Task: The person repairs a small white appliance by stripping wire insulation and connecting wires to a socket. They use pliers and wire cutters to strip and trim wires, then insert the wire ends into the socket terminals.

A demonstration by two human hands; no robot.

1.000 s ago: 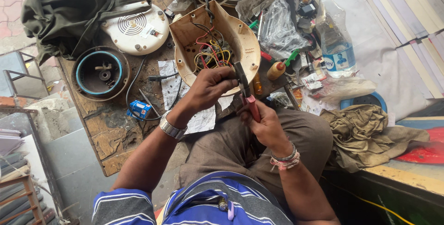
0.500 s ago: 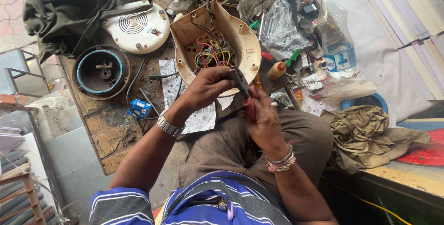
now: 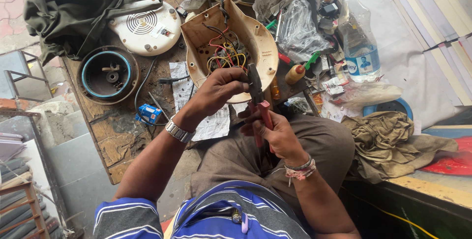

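Nearest, the right hand (image 3: pixel 275 133) is closing around the red handles of pliers (image 3: pixel 258 102), their long axis pointing up and away toward the open cream appliance shell (image 3: pixel 255 37). Just beyond, the left hand (image 3: pixel 219 89) is pinching coloured wires (image 3: pixel 223 57) at the shell's near rim, fingers together, touching the plier jaws' left side. Farther along the workbench (image 3: pixel 115 131) are lying a round black housing (image 3: pixel 105 74), a white vented cover (image 3: pixel 145 28) and a plastic bottle (image 3: pixel 359 37).
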